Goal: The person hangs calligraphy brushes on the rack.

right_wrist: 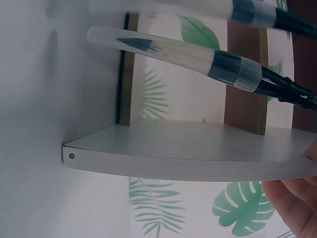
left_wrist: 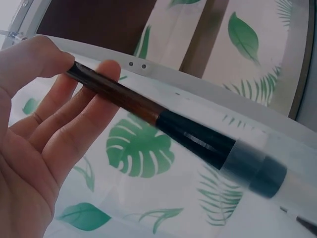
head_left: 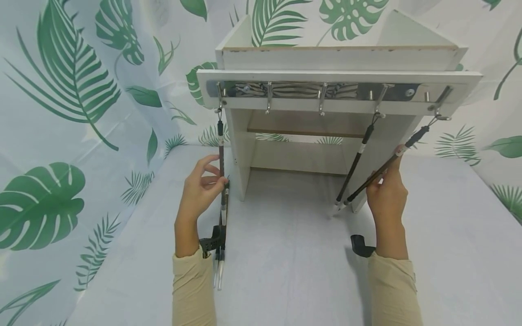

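My left hand [head_left: 200,188] pinches the handle of a calligraphy brush [head_left: 221,156] that hangs by a cord loop from the leftmost hook. In the left wrist view, thumb and fingers meet the brown handle [left_wrist: 131,101], and a clear cap covers the bristle end. On the right, my right hand [head_left: 387,192] holds another calligraphy brush [head_left: 381,168] slantwise; its loop is on the rightmost hook. Beside it a third brush [head_left: 355,160] hangs from the neighbouring hook. Dark bristles show inside a clear cap [right_wrist: 133,43] in the right wrist view.
The hook rail [head_left: 261,105] runs across the front of a white shelf unit [head_left: 240,154], with bare hooks in its middle. More capped brush ends [head_left: 216,274] show beside my left forearm. Leaf-patterned cloth [head_left: 94,136] forms the backdrop behind the pale tabletop [head_left: 285,262].
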`<move>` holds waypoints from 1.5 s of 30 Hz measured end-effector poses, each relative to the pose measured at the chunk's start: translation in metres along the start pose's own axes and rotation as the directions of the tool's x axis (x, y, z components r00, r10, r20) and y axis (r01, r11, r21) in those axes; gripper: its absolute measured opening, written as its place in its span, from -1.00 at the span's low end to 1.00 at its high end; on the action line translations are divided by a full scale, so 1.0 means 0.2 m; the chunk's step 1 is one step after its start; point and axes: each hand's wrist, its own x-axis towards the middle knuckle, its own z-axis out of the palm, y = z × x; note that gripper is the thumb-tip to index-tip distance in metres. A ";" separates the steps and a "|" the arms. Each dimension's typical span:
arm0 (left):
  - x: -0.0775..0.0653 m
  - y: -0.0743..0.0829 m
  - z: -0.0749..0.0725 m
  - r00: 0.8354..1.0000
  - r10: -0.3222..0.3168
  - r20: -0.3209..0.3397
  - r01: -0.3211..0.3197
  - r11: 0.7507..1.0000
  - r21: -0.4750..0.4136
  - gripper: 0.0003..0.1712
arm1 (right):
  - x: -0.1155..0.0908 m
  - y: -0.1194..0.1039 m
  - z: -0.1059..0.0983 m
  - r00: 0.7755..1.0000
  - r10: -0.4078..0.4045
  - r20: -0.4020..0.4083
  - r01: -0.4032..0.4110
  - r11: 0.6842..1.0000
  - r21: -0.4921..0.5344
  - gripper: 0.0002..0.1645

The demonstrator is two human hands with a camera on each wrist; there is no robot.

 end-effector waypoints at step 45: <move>0.01 -0.16 0.00 0.919 -0.341 0.197 0.284 0.921 0.268 -0.36 | -0.01 0.01 0.01 0.999 -0.032 -0.036 0.032 0.999 0.010 -0.16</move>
